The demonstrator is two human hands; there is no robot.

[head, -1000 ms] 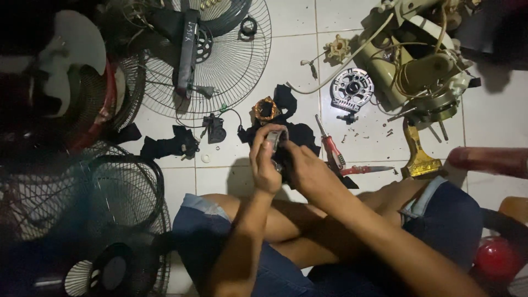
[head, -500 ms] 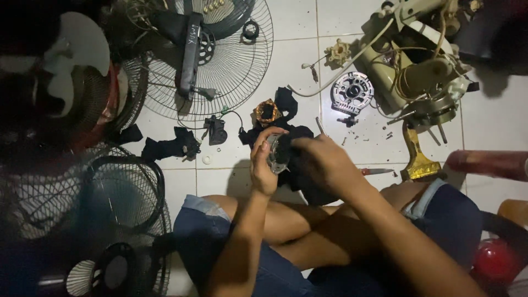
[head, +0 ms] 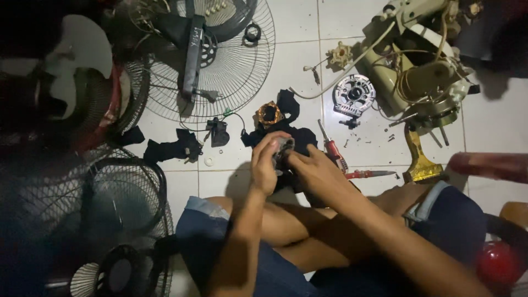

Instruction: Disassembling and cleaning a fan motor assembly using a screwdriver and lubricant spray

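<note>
Above my crossed legs, over the white tiled floor [head: 495, 126], I hold a small grey metal part [head: 284, 147] between both hands. My left hand [head: 265, 165] is wrapped around its left side with the fingers curled shut on it; my right hand [head: 316, 173] presses against it from the right, fingertips clamped on its edge. Just beyond the part lies a black rag [head: 289, 107], with a ring of copper winding [head: 269, 114] resting on it. To the right, near my right hand, two red-handled screwdrivers [head: 333, 147] lie on the tiles, and past them a round silver motor cover [head: 353, 94] and a cream fan body [head: 423, 71] with loose wires. A brass-coloured bracket [head: 419, 162] sits beside my right knee. Ahead on the left, a round wire fan guard [head: 231, 71] lies flat with a black bar across it; more dark fan guards [head: 110, 203] crowd the left side.

My hands cover most of the part, so I cannot tell its full shape. The left edge is dim, and a blurred reddish thing [head: 489, 165] is cut off at the right.
</note>
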